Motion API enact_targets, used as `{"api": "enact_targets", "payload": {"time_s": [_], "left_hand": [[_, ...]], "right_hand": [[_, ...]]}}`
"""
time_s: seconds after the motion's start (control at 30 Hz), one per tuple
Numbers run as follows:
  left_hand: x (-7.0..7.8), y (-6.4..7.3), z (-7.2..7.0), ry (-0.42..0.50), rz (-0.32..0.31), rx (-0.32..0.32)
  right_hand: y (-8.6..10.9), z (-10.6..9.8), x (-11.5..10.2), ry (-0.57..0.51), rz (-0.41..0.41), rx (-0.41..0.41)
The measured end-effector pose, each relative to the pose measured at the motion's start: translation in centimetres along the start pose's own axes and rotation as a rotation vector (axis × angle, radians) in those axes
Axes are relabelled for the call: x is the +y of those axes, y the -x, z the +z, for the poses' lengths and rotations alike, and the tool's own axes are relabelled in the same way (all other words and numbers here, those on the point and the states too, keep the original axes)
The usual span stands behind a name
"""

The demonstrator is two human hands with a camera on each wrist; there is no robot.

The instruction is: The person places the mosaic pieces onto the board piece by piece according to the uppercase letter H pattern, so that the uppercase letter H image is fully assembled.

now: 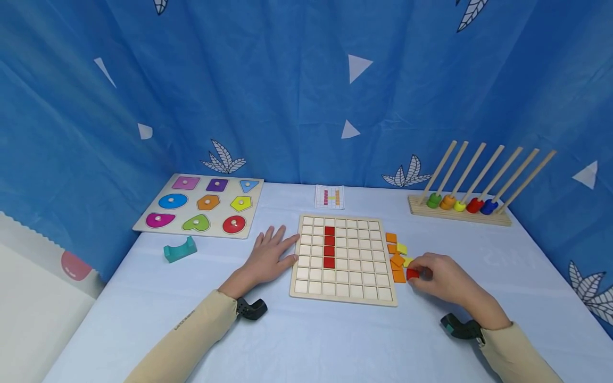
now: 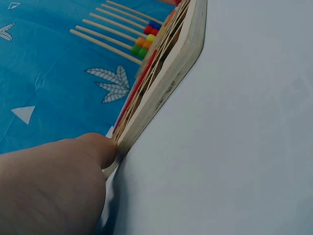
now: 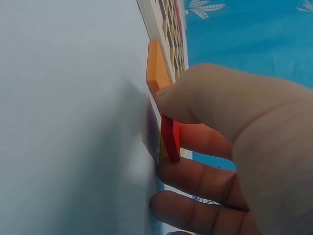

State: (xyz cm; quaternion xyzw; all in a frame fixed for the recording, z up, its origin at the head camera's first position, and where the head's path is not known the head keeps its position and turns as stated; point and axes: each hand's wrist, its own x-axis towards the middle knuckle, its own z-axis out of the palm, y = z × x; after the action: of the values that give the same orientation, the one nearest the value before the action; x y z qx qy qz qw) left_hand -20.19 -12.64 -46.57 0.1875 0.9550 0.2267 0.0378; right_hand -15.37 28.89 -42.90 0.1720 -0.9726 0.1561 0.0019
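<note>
So the person's right hand (image 1: 442, 276) has a narrow pinch grip on a red tile (image 3: 171, 139), thumb on one side and fingers on the other. The tile is just off the right side of the grid board (image 1: 342, 301), next to the loose pieces. Can't really tell if it's touching the table (image 1: 311, 340).

The left hand (image 1: 273, 258) has a wide grip, if you can call it that: fingers spread, nothing held, with the thumb touching the board's left edge in the left wrist view.

On the board there are four red squares (image 1: 329, 249) in a straight run, third column from the left. Between the board and the right hand there's a messy pile of orange tiles (image 1: 399, 276), a couple overlapping, plus some yellow tiles (image 1: 402, 248).

A small pattern card (image 1: 329, 197) printed in red, yellow and orange lies behind the board. Over to the left there's a knobbed shape puzzle (image 1: 215, 217) with a teal curved block (image 1: 180, 250) in front of it. Back right is a wooden peg rack (image 1: 460, 215) with coloured beads low on its pegs, and a blue curtain (image 1: 297, 80) hangs behind everything.
</note>
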Motion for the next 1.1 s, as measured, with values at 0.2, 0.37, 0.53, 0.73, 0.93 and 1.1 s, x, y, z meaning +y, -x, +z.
{"api": "enact_targets", "payload": {"time_s": [0.2, 0.37, 0.53, 0.73, 0.93, 1.1], "left_hand": [[0.0, -0.1, 0.0, -0.011, -0.01, -0.013], [0.0, -0.2, 0.0, -0.014, -0.009, -0.013], [-0.1, -0.2, 0.0, -0.013, -0.003, -0.005], [-0.1, -0.2, 0.1, -0.013, -0.003, -0.003], [-0.1, -0.1, 0.1, -0.005, -0.005, 0.0], [0.0, -0.1, 0.1, -0.008, -0.007, 0.0]], "right_hand": [[0.0, 0.0, -0.2, -0.025, 0.009, -0.005], [0.0, 0.1, -0.2, -0.017, -0.005, 0.016], [0.0, 0.2, -0.2, -0.009, -0.007, 0.024], [0.0, 0.3, -0.5, -0.003, -0.012, 0.025], [-0.3, 0.1, -1.2, 0.011, -0.031, 0.021], [-0.7, 0.1, -1.8, 0.033, -0.063, 0.027]]}}
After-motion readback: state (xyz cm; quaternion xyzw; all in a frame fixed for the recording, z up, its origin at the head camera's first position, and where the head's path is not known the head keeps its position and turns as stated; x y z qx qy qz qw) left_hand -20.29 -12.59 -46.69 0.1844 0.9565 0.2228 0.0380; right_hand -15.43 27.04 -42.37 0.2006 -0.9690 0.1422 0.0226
